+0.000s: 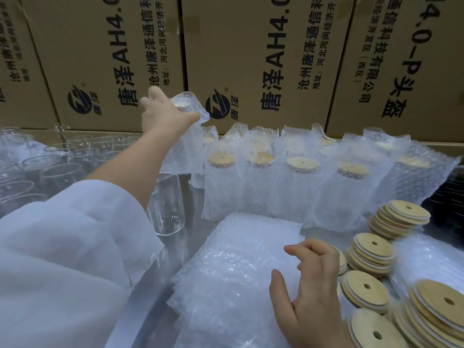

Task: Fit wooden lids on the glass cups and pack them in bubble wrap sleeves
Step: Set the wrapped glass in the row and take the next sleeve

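At the back of the table (147, 285), we're parking a sleeved cup (187, 106) in the packed row (301, 177), left grip (160, 118) clamped on it; right grip (313, 285) apart, hovering over sleeves (226, 259). Next probably needs bare cup (167, 209), lid (365, 290).

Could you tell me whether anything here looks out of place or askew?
Only the wooden lid stacks on the right: they lean and fan out instead of sitting square. Nothing looks spilled or broken.

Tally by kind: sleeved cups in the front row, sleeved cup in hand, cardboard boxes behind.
Bubble-wrapped glass cups with wooden lids, front row: 5
Bubble-wrapped glass cup gripped by the left hand: 1
Brown printed cardboard boxes behind: 4
Total: 10
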